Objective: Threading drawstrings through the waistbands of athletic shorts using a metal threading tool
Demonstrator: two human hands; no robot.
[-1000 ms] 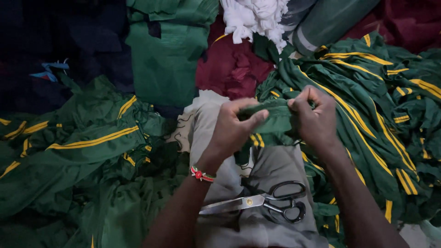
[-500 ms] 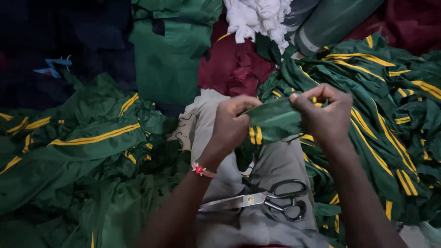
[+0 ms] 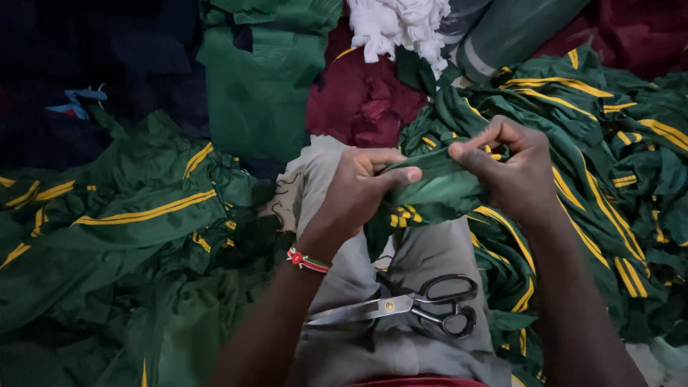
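Both hands pinch a green cloth strip (image 3: 437,188) over the lap: left hand (image 3: 358,197) at nine o'clock, right hand (image 3: 512,172) at three. It looks mid-fold; scissors (image 3: 408,308) lie at six o'clock, probably needed next.

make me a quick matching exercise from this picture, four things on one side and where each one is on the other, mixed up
Things:
1. scissors
2. beaded bracelet
3. white rag bundle
4. green strip of cloth

Places:
A. top of the picture, behind the maroon cloth
B. pinched between left hand and right hand
C. lying on the lap
D. around the left wrist

Pairs: 1-C, 2-D, 3-A, 4-B
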